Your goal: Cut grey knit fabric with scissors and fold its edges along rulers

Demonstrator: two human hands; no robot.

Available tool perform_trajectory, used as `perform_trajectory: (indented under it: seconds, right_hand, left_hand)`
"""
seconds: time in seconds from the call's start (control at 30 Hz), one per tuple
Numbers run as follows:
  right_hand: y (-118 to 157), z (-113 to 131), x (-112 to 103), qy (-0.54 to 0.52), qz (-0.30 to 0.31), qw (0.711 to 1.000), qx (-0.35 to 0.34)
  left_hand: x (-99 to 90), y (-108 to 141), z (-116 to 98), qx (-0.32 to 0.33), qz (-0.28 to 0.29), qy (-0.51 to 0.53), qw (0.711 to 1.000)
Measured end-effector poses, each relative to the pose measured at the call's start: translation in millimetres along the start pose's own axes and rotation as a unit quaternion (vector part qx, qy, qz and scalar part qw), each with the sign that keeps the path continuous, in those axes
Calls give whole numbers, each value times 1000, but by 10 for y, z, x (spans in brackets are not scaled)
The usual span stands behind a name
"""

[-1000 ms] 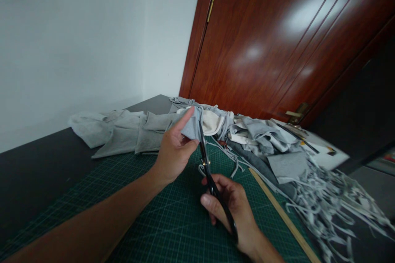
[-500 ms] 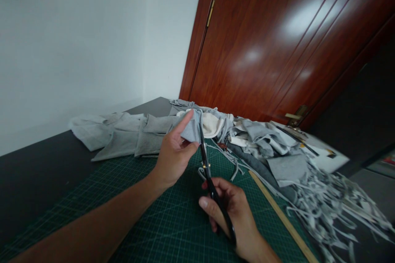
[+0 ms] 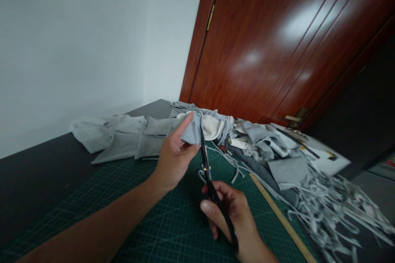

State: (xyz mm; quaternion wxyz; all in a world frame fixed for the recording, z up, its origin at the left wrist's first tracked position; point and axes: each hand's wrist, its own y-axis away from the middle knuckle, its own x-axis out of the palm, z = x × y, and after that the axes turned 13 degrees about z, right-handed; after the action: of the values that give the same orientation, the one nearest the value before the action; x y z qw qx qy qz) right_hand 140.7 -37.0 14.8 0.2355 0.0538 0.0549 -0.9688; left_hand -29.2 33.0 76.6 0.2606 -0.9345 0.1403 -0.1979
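Note:
My left hand (image 3: 176, 155) pinches a small piece of light grey fabric (image 3: 191, 132) between thumb and fingers, with the index finger stretched along it. Black scissors (image 3: 206, 168) are in my right hand (image 3: 230, 209), thumb and fingers in the handles. Their blades point away from me and lie along the right edge of the fabric, close to my left thumb; the blades look nearly closed. A narrow strip of fabric curls at the top by that edge. Both hands are above a green cutting mat (image 3: 173, 222).
Grey fabric pieces (image 3: 123, 137) lie on the dark table (image 3: 27, 172) at left. More scraps (image 3: 259, 137) and a heap of thin strips (image 3: 327, 209) spread along the right. A wooden ruler (image 3: 280, 215) rests on the mat. Behind stand a white wall and a brown door (image 3: 265, 41).
Both hands, the fabric and the scissors hold almost the same place. The scissor blades look slightly more closed, and the whole view has shifted a little.

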Motion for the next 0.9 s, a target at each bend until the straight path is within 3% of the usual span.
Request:
perform_trajectory:
  seconds: [0.53,0.9]
  right_hand:
    - [-10,90,48,-10,-22,1000,7]
    - [-9,21,41,-33,-30,999,-14]
  left_hand:
    - [6,19,-14,-8,4,-15,1000]
    - [9,18,28,-2,16,-14,1000]
